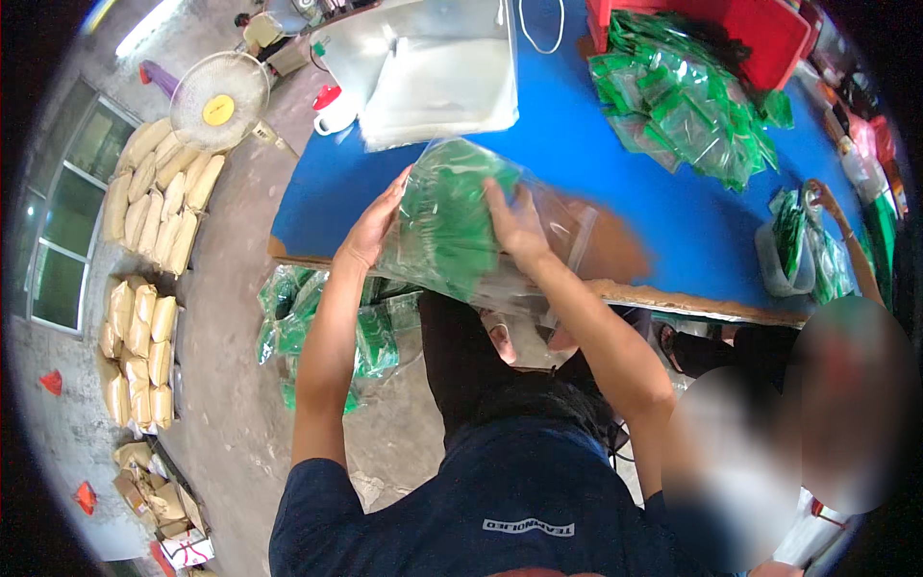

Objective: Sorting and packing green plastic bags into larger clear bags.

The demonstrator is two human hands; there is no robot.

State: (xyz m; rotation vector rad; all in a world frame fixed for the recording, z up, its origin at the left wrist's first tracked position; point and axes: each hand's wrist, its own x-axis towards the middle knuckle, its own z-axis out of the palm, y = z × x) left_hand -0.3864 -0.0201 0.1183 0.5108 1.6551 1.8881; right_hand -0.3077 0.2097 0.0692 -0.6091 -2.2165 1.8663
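Note:
A large clear plastic bag (567,216) with green packets (447,216) inside is held up at the near edge of the blue table. My left hand (377,229) grips its left side, with the thumb and fingers along the edge. My right hand (515,223) presses on the bag's right part, its fingers slightly smeared by motion and bent against the plastic. The bag's open end seems to face right, though the glare makes this hard to tell. Below the table edge, more green bagged packets (375,341) lie on the floor near my left forearm.
A stack of clear bags (442,91) lies at the table's back. Beside it stands a white mug with a red lid (335,111). Green packets (687,111) spill from a red bin (769,38). At right, another person's hand (819,195) touches a clear tub (784,260). A fan (219,108) stands left.

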